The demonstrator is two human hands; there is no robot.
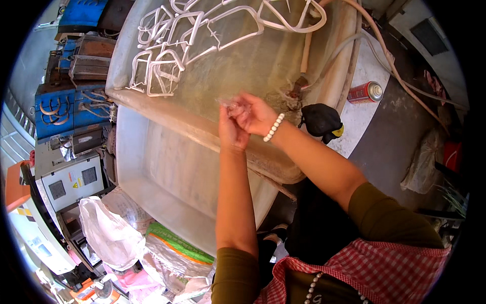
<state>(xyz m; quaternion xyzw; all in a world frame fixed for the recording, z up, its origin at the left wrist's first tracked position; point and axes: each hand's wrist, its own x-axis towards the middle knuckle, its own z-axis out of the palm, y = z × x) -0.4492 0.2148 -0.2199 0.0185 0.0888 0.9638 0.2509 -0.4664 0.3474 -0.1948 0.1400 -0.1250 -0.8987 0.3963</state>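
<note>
My left hand (232, 130) and my right hand (257, 115) meet over the near rim of a large water tub (167, 112). Their fingers are closed together around a small, clear, crumpled piece of plastic film (230, 106), partly hidden by the fingers. A white bead bracelet (274, 127) circles my right wrist. Beyond my hands, several white plastic frames (167, 66), joined by thin rods, lie in the cloudy water at the far left of the tub. Water ripples around a dark fitting (298, 87) to the right of my hands.
A second pale tub (172, 177) stands below the first. At right, a ledge (357, 121) bears a red spray can (365, 92) and a black cloth-like object (322, 120). Hoses (379, 43) trail over the rim. Machines (71, 182) and sacks (114, 233) line the left.
</note>
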